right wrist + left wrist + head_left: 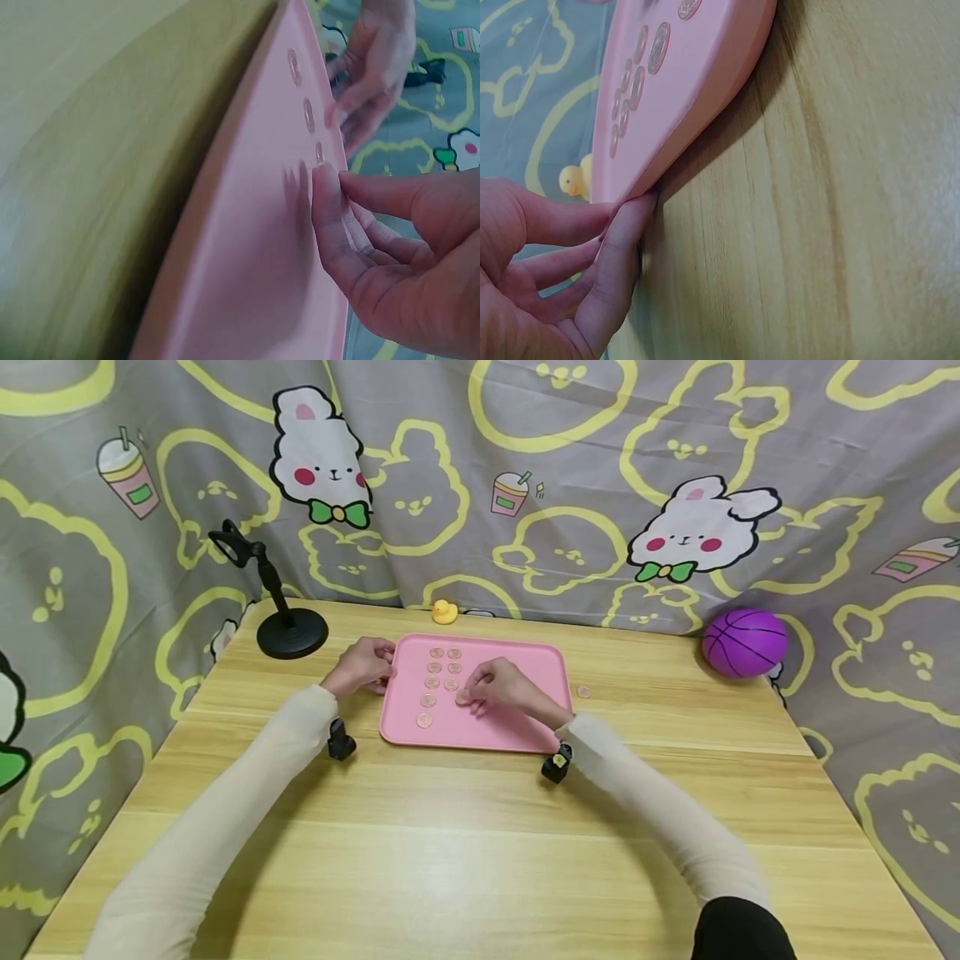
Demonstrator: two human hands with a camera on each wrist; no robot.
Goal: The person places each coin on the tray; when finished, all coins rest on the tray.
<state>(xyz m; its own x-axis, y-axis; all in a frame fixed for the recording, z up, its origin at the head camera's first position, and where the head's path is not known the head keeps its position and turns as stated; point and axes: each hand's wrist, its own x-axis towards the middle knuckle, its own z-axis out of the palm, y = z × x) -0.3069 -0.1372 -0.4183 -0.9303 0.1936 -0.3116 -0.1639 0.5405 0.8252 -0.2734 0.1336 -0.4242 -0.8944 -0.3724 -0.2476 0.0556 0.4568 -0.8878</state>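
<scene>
A pink tray (pixel 525 662) lies on the table with copper-coloured coins in two columns on its left half. At the tray's left rim, my left hand (pixel 365 665) pinches the edge between thumb and fingers, as the left wrist view shows closely. My right hand (pixel 501 685) is over the tray's middle, thumb and fingertip pinching a coin (pixel 462 697) low over the surface. That coin is at the lower end of the right column, beside a coin (pixel 428 700) of the left column. The frontmost coin (pixel 424 720) sits near the tray's front left corner.
One loose coin (pixel 583 692) lies on the wooden table (pixel 480 860) just right of the tray. Behind the tray sits a yellow rubber duck (pixel 445 612). A black stand (pixel 292 633) is at the back left, a purple ball (pixel 745 643) at the back right, before a patterned curtain (pixel 427 410).
</scene>
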